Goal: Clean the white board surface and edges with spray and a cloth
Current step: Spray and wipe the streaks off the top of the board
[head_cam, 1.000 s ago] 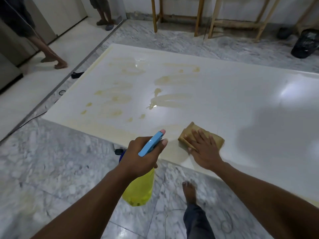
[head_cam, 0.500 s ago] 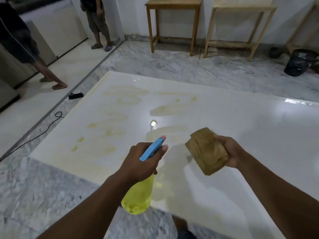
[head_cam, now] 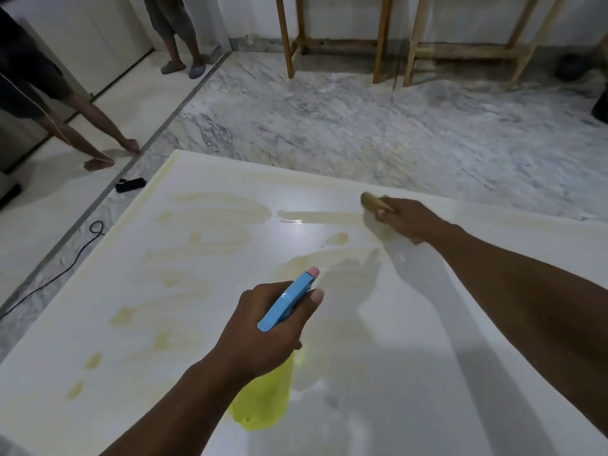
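Head view, listed from left to right.

1. Bystander [head_cam: 79,123], far left: bare legs and bare feet on the pale floor strip; upper body cut off by the frame.
2. Black cable [head_cam: 49,284], trailing over the floor to the left of the board.
3. Small black object [head_cam: 130,184], on the floor just beside the board's far left corner; type not readable.
4. Second bystander [head_cam: 179,31], at the back, wearing grey slippers.
5. White board [head_cam: 158,340], lying flat on the grey marble floor [head_cam: 329,126]. The surface is glossy, with yellowish wet smears [head_cam: 217,218] across its left and middle parts.
6. Left hand [head_cam: 260,337], centre foreground, above the board. Its fingers are wrapped round the neck of the bottle, with one fingertip at the trigger.
7. Spray bottle [head_cam: 283,304]: blue head, pink nozzle pointing away from the camera, yellow-green translucent body hanging below the hand.
8. Brown cloth [head_cam: 370,200], on the board near its far edge, at the end of a wet streak.
9. Right hand [head_cam: 408,222], arm stretched forward. It grips the cloth and holds it against the board; the fingers are blurred.
10. Wooden table legs [head_cam: 381,37], by the back wall.
11. Dark object [head_cam: 602,103], at the right edge; cut off.
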The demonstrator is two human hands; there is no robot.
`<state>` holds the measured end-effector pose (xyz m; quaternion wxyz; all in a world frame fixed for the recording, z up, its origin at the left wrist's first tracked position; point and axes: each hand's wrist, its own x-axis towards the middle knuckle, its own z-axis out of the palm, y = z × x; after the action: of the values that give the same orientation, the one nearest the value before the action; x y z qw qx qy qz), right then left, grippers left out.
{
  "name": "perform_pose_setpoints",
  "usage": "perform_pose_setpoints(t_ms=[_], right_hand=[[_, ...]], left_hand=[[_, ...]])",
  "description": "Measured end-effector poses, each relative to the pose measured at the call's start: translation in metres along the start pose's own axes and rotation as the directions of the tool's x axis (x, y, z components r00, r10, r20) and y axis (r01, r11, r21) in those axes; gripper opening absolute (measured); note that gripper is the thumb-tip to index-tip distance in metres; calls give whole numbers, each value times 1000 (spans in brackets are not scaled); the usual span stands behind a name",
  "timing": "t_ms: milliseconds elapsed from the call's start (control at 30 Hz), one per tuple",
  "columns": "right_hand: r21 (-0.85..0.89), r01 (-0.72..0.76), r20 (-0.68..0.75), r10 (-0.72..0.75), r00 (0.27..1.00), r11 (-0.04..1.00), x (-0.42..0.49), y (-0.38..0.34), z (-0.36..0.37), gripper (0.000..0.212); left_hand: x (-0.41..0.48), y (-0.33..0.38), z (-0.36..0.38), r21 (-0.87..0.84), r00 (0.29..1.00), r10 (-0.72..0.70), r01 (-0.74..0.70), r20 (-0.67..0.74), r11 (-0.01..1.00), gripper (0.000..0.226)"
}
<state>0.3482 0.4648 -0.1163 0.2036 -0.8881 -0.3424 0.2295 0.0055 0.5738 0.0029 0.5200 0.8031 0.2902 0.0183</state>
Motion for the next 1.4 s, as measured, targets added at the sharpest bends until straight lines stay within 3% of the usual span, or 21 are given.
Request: perform_pose_setpoints(t_ms=[100, 167, 300, 467, 733, 933, 1033, 1133, 1200, 1233, 1267, 1300, 1333, 1367, 1400], right_hand=[[-317, 176, 92, -155, 984, 932, 18, 16, 39, 60], [-400, 213, 85, -195, 977, 892, 18, 26, 55, 69], [-416, 270, 63, -268, 961, 868, 12, 33, 65, 71], [-421, 344, 55, -354, 933, 840, -17, 32, 81, 64], [-451, 373, 82, -378, 922, 811, -158, -11, 153, 62], [-436, 386, 74, -395, 916, 813, -289, -60, 230, 63], [-387, 401, 66, -409, 910, 831, -352, -85, 267, 60], [-285, 412, 53, -415, 908, 865, -394, -101, 291, 55], [30, 271, 36, -272, 962, 962, -410, -122, 279, 48], [306, 79, 16, -88, 996, 949, -412, -131, 267, 44], [582, -91, 28, 92, 995, 808, -411, -139, 254, 42], [778, -224, 116, 216, 969, 587, -408, -140, 240, 41], [885, -316, 256, 210, 944, 342, -400, -135, 226, 44], [920, -374, 363, 107, 926, 120, -392, -130, 208, 52], [920, -391, 391, 28, 920, -5, -381, -122, 193, 55]], left_hand=[[11, -12, -2, 0, 1000, -19, 19, 0, 1000, 57], [15, -21, -3, -2, 999, -37, 37, -5, 999, 58], [15, -36, 2, -33, 999, -51, 51, 0, 998, 43], [-1, -47, 9, -63, 999, -44, 44, 11, 997, 46], [-86, -55, 5, -41, 1000, 28, -28, -2, 999, 24], [-197, -87, -6, -31, 998, 57, -57, -12, 998, 25], [-252, -105, -11, -53, 997, 62, -65, -55, 996, 7], [-292, -124, -17, -63, 993, 53, -60, -103, 996, 9], [-309, -127, -20, -69, 994, 35, -43, -106, 997, 12], [-312, -126, -22, -74, 994, 26, -34, -103, 997, 14], [-312, -123, -24, -79, 995, 18, -26, -102, 997, 17], [-310, -118, -26, -83, 995, 12, -21, -102, 996, 20], [-304, -112, -27, -86, 995, 9, -18, -101, 996, 21], [-296, -106, -29, -89, 995, 10, -19, -100, 996, 20], [-283, -98, -31, -88, 995, 12, -20, -96, 996, 19]])
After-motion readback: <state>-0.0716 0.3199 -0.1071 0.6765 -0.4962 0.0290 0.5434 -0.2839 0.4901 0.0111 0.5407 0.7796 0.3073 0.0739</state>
